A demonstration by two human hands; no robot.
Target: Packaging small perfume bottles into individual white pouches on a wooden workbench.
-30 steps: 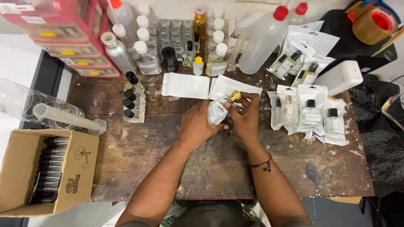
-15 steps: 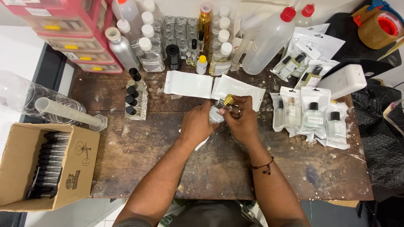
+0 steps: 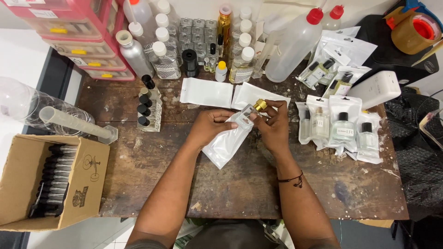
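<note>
My right hand (image 3: 273, 124) grips a small clear glass bottle (image 3: 250, 111) with a gold cap (image 3: 260, 104), held tilted over the middle of the wooden table (image 3: 240, 184). My left hand (image 3: 208, 124) holds a white zip pouch (image 3: 227, 142) by its upper end, right beside the bottle. The pouch hangs down and to the left toward the table. The bottle's base meets the pouch's mouth; how far it is inside I cannot tell. Two more flat white pouches (image 3: 206, 92) lie on the table just behind my hands.
Bagged small bottles (image 3: 342, 125) lie in a row to the right. Several tall bottles and caps (image 3: 203, 41) line the back, beside red drawers (image 3: 69, 37). Black-capped vials (image 3: 146, 108) stand left. A cardboard box of vials (image 3: 50, 184) and a clear measuring cylinder (image 3: 74, 123) sit at far left.
The white pouch was bunched between both hands; now it is stretched out and hangs down-left from my left hand. The gold-capped bottle has shifted slightly up and right at the pouch's mouth.
</note>
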